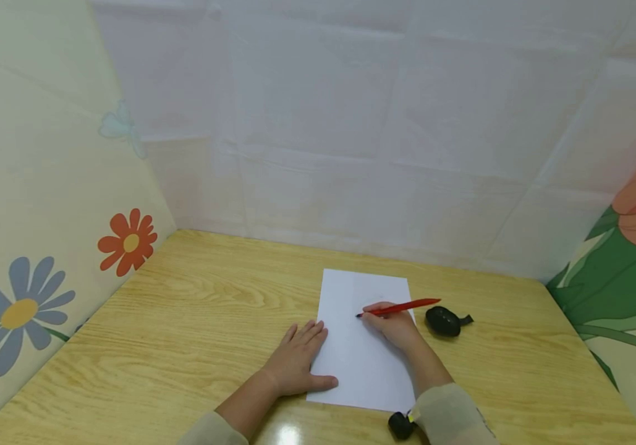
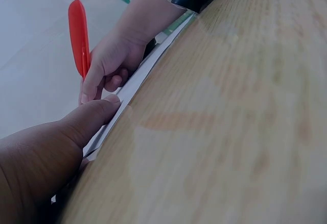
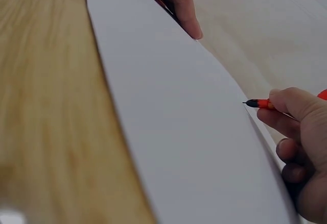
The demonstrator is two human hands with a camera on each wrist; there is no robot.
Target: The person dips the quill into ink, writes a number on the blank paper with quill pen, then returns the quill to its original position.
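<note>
A white sheet of paper (image 1: 362,358) lies lengthwise on the wooden table. My right hand (image 1: 392,324) pinches a red pen (image 1: 409,306) between thumb and fingers, over the upper right part of the sheet. Its black tip (image 3: 251,103) points left, close over the paper in the right wrist view. In the left wrist view the pen's wide red barrel (image 2: 78,35) stands up from the hand. My left hand (image 1: 298,361) rests flat with fingers straight along the sheet's left edge, its thumb (image 2: 99,113) lying on the paper.
Right of the sheet lies a black oval object (image 1: 443,322) with a short tail. A black wrist device (image 1: 401,425) sits at the right sleeve. A white cloth wall (image 1: 318,123) rises behind the table (image 1: 201,296), with flower-printed panels (image 1: 73,185) at both sides.
</note>
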